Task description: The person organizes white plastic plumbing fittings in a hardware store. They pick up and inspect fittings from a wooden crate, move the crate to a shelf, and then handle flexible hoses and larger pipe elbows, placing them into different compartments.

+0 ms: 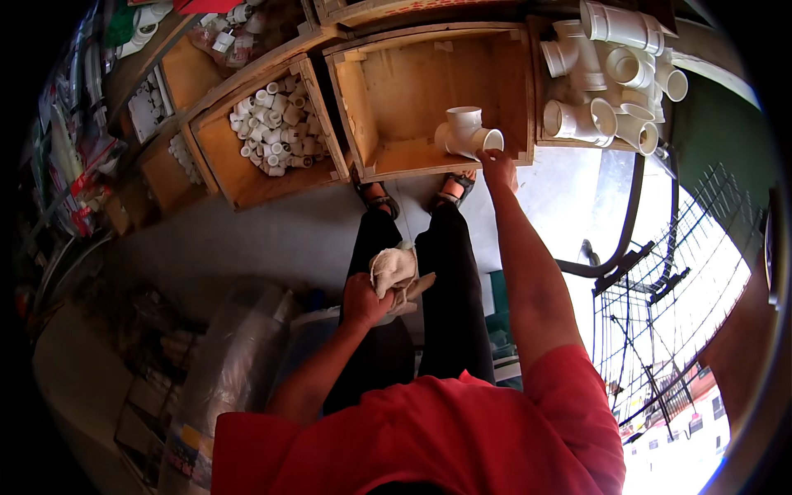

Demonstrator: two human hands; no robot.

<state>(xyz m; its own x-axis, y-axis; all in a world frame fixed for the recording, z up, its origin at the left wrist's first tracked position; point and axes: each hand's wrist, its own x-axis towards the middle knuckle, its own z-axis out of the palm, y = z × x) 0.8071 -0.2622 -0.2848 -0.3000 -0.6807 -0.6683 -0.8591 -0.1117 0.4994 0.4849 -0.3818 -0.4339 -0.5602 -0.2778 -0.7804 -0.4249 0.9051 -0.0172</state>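
Note:
My right hand (499,168) grips the near rim of a white plastic pipe tee (465,135) over the front part of a wooden bin (421,93). Whether the tee rests on the bin's floor or hangs just above it, I cannot tell. In front of my thighs, my left hand (366,302) clutches a bunched cream-coloured cloth (396,270), perhaps a work glove. No other fitting lies in the bin beneath the tee.
Left of it, a wooden bin (216,176) holds many small white pipe fittings (275,127). Large white pipe fittings (619,74) pile up at the right. A black wire rack (643,322) stands lower right. Plastic-wrapped rolls (232,352) lie at lower left.

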